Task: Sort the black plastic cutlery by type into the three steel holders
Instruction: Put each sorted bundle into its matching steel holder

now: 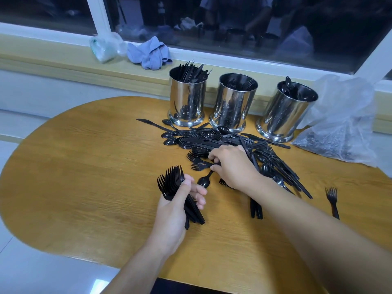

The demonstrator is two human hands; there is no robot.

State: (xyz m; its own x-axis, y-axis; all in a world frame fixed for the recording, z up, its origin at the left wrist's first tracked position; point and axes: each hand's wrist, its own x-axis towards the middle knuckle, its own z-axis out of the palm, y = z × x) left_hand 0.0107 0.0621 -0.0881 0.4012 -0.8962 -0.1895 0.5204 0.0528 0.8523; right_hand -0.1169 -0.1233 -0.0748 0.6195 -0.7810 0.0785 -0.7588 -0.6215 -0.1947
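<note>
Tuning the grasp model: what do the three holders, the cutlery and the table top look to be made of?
Holders: polished steel, mirror reflections of the pile. Cutlery pile and the fork bundle in the left hand: black plastic by the look, thin, slightly glossy. Table: wood grain with a satin sheen, possibly laminate.

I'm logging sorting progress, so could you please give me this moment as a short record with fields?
left hand: grips a bundle of forks, tines up
right hand: reaches into the loose pile, fingers pinching a fork there
left holder: knives
middle holder: forks
right holder: spoons
stray fork: lies alone on the table, right of the pile
other: plastic bag beside the right holder; blue cloth on the sill
</note>
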